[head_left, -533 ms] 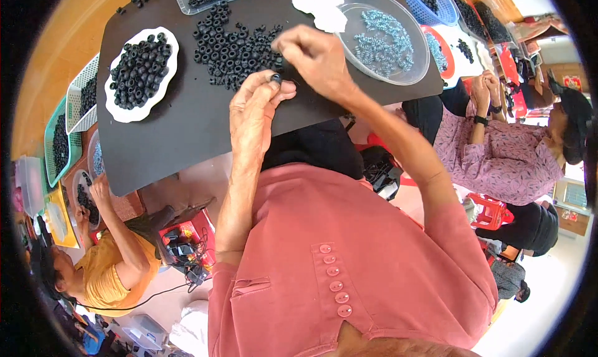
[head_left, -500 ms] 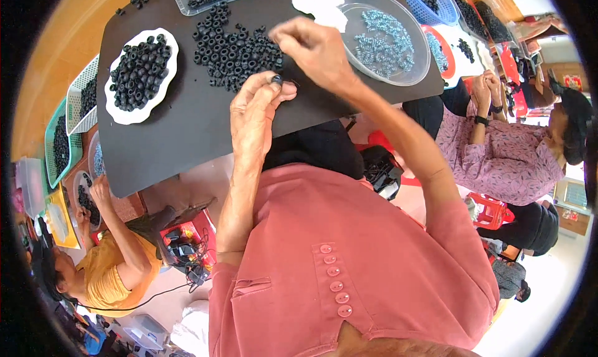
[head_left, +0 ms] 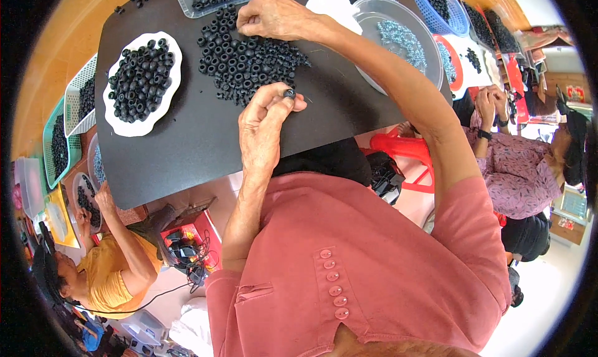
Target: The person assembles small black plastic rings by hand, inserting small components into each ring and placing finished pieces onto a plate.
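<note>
My left hand [head_left: 260, 130] is closed near the front of the dark table [head_left: 187, 142]. Between its thumb and fingertips sits a small black ring-shaped part [head_left: 289, 93], its hole facing up. Just beyond lies a loose pile of similar black ring-shaped parts [head_left: 249, 61]. My right hand [head_left: 271, 16] reaches over the far side of this pile, fingers curled together and pointing left. Whatever those fingertips hold, if anything, is hidden. To the left, a scalloped white plate [head_left: 134, 128] bears a heap of rounded black parts [head_left: 142, 77].
Under my right forearm stands a round transparent tub [head_left: 367, 64] of small bluish metal springs [head_left: 402, 42]. A white cloth [head_left: 333, 7] lies beside it. At the far edge is a transparent tray [head_left: 187, 5] of black parts. People sit at left and right.
My right hand has moved left and away from me, from above the pile's right side to its far side. The pile has spread to the right. My left hand keeps its black part.
</note>
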`<action>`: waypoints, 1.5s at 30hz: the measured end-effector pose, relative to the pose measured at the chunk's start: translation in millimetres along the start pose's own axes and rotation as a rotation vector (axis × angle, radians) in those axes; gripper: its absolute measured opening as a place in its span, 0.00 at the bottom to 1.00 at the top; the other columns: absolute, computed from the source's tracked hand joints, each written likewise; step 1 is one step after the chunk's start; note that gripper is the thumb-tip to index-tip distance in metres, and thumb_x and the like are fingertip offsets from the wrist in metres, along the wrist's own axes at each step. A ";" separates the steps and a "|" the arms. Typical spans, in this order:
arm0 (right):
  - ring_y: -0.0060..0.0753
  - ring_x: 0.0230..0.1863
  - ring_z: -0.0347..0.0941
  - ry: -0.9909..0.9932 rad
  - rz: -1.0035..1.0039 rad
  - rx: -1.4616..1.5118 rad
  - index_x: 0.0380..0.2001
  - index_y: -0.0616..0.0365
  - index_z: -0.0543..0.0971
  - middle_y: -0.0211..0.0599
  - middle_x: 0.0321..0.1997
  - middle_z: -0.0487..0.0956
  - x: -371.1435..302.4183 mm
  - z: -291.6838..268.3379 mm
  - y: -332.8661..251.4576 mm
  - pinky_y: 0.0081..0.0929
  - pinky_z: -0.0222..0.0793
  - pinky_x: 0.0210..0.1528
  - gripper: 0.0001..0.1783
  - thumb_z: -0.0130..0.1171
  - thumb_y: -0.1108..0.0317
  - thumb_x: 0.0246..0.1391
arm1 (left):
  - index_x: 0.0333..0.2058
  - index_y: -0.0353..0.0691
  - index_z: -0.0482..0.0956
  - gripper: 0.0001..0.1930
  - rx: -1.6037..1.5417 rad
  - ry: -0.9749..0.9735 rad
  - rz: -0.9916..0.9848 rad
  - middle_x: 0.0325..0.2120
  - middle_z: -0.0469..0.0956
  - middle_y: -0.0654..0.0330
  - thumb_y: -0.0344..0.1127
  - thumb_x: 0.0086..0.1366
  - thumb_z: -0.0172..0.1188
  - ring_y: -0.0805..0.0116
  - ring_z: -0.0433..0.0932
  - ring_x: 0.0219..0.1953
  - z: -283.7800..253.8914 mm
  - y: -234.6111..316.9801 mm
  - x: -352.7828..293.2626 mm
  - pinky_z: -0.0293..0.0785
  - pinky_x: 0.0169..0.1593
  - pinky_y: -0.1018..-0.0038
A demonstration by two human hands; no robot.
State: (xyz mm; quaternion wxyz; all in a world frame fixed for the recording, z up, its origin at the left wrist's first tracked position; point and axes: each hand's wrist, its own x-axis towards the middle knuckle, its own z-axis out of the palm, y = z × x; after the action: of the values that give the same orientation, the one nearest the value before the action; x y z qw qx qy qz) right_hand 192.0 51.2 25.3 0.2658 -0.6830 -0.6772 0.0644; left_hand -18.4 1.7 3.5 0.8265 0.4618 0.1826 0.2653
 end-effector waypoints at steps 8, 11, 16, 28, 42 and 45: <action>0.43 0.33 0.79 -0.042 0.199 -0.142 0.30 0.53 0.83 0.43 0.30 0.81 5.4 -8.0 -3.1 0.34 0.73 0.38 0.14 0.62 0.63 0.36 | 0.39 0.32 0.75 0.08 -0.133 -0.031 -0.013 0.31 0.78 0.56 0.26 0.62 0.52 0.70 0.76 0.36 -0.2 -1.5 3.3 0.71 0.46 0.73; 0.37 0.32 0.79 0.036 0.244 0.185 0.31 0.53 0.84 0.41 0.30 0.82 -24.6 -20.7 -19.7 0.30 0.73 0.38 0.15 0.62 0.61 0.36 | 0.39 0.32 0.74 0.08 -0.221 -0.035 0.003 0.31 0.78 0.55 0.26 0.63 0.51 0.68 0.77 0.36 -6.5 -0.3 3.2 0.72 0.46 0.71; 0.16 0.27 0.73 0.091 0.339 0.764 0.32 0.64 0.79 0.30 0.26 0.78 -98.4 -23.4 -75.1 0.17 0.70 0.30 0.05 0.55 0.75 0.52 | 0.39 0.31 0.74 0.08 -0.208 0.017 0.021 0.31 0.78 0.56 0.26 0.62 0.51 0.67 0.76 0.36 -3.0 -2.5 3.6 0.73 0.46 0.71; 0.17 0.27 0.75 0.325 0.313 1.000 0.32 0.65 0.78 0.32 0.25 0.79 -145.9 -7.2 -79.4 0.15 0.71 0.32 0.05 0.57 0.77 0.50 | 0.39 0.30 0.76 0.08 0.127 0.090 0.045 0.28 0.79 0.58 0.25 0.62 0.52 0.75 0.76 0.33 9.3 -0.2 0.3 0.70 0.40 0.81; 0.19 0.29 0.75 0.410 0.261 0.741 0.37 0.62 0.80 0.32 0.32 0.77 -143.3 8.1 -82.1 0.17 0.72 0.33 0.09 0.56 0.78 0.51 | 0.41 0.31 0.75 0.09 0.286 0.131 0.084 0.29 0.77 0.62 0.25 0.62 0.53 0.78 0.74 0.32 7.3 -5.3 -1.2 0.69 0.40 0.83; 0.20 0.32 0.75 0.426 0.307 0.774 0.39 0.60 0.79 0.32 0.33 0.77 -143.1 17.5 -79.3 0.18 0.72 0.34 0.11 0.57 0.77 0.50 | 0.41 0.31 0.75 0.09 0.183 0.114 0.085 0.31 0.77 0.61 0.25 0.62 0.53 0.77 0.74 0.33 6.9 -5.2 1.7 0.70 0.42 0.81</action>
State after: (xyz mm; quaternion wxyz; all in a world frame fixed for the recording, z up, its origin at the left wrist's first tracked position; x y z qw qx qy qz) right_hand 102.8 -85.8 7.2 0.6215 -0.6239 -0.4251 0.2091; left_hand -11.9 -4.1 2.3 0.7571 0.5266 0.2331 0.3084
